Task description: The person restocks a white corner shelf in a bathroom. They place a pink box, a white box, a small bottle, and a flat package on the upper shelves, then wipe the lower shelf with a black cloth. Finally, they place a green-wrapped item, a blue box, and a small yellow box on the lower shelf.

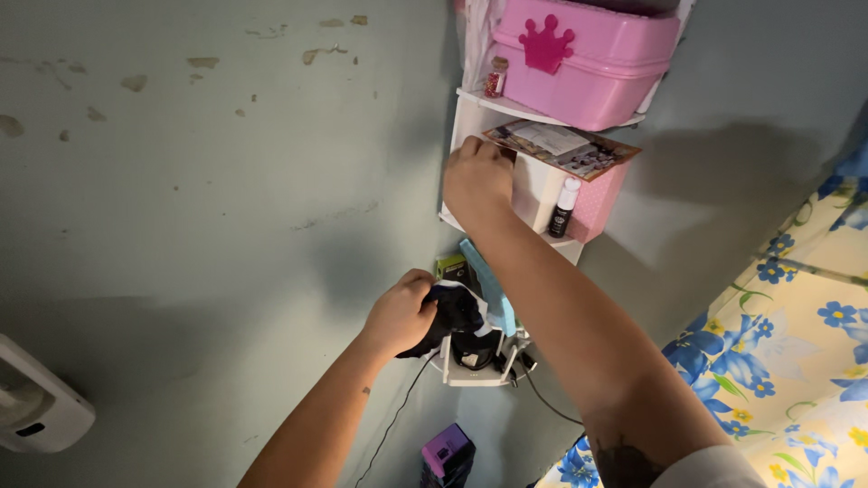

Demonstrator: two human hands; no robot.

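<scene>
At the far left a white plastic wall fixture [36, 407] sits low on the scuffed grey-green wall [199, 181]; further in, the left hand [402, 312] is clamped around a bunched black-and-white cloth [457, 316], pressing it against the lower tier of a white corner shelf unit [475, 370], where a light blue flat object [488, 280] leans upright just beside the cloth and a thin dark cable [393, 425] trails down the wall; below that tier a small purple box [446, 450] shows. Above, the right hand [477, 179] is closed, fingers curled at the front edge of the middle shelf, touching a flat printed card [565, 149] that lies tilted across it; whether it grips the card I cannot tell; a small white bottle with a black body [564, 208] stands just right of the hand; on the top shelf a pink plastic box with a crown-shaped clasp [588, 59] rests beside a tiny glass vial of red beads [495, 79]; at the far right hangs a yellow fabric with blue flowers [796, 343].
</scene>
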